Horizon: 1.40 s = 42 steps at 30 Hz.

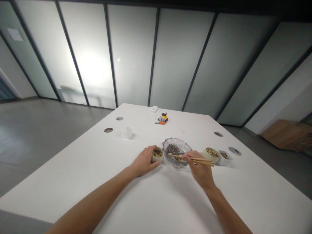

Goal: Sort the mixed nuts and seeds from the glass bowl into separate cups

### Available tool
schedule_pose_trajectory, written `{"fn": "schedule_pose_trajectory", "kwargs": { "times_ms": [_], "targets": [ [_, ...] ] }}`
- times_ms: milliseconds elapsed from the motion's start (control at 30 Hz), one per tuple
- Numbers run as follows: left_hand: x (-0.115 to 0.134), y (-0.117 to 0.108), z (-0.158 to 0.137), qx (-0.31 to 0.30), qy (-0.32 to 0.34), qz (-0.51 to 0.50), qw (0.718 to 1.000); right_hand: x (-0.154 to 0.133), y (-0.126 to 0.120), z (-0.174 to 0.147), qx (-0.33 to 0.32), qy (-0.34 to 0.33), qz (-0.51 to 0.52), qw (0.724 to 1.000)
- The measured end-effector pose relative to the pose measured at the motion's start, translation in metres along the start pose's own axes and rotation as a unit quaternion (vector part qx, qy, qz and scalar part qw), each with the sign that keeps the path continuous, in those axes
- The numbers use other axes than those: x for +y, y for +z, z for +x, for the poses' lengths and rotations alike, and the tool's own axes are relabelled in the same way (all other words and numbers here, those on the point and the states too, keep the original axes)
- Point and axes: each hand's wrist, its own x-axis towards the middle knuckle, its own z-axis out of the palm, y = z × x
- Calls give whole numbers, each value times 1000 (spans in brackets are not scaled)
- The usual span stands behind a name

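My left hand (145, 161) is curled around the side of a small pale cup (160, 159) that holds light brown pieces like nuts. In my right hand (199, 167) is a pair of wooden chopsticks (202, 161), their tips pointing left over a clear glass bowl (177, 141) with a scalloped rim. A small pale piece appears to be at the tips. Dark round beads or nuts (173, 149) lie in the bowl, with some lighter pieces near its front. The cup stands just left of the bowl.
Right of the bowl are a pale cup (204, 155) of nut-like pieces and a white dish (229, 160) of brownish pieces. A white container (127, 132) stands at left. Farther back lie a yellow toy car (163, 118), an orange carrot-like item (161, 123) and a white device (154, 109).
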Motion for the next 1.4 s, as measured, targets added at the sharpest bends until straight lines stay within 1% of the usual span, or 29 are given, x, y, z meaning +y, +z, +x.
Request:
{"fn": "schedule_pose_trajectory", "kwargs": {
  "times_ms": [133,300,467,533,600,733,800,900,933,1000,1067,1233,1300,1400],
  "targets": [
    [0,0,0,2,4,-1,1000,1,0,-2,-4,-11,11,1000],
    [-1,0,0,-4,1,0,1000,3,-2,-2,16,-8,3,1000],
    [-1,1,0,-5,-7,1,1000,2,-5,0,79,-15,-11,997],
    [-1,1,0,0,-8,0,1000,-4,-1,-1,116,-9,5,993],
    [0,2,0,2,-8,0,1000,-13,5,-3,130,-17,32,991],
    [0,1,0,0,-8,1,1000,-27,14,-5,73,-96,61,991],
    [1,0,0,-5,-11,1,1000,-25,9,-4,80,-107,48,990],
    [0,0,-1,-8,-12,4,1000,-13,-9,2,113,-79,7,990],
    [0,0,0,-7,-10,4,1000,-8,-15,4,112,-65,-12,992],
    [-1,1,0,-3,-1,2,1000,2,-26,8,85,-38,-47,995],
    [-2,1,0,-1,3,1,1000,9,-31,11,60,-28,-62,996],
    [-3,1,0,-8,-9,5,1000,10,-26,11,-14,2,-40,999],
    [-3,1,0,-6,-7,7,1000,8,-23,10,-28,14,-23,999],
    [-4,1,-1,0,0,7,1000,10,-21,9,-33,18,-14,999]
  ]
}}
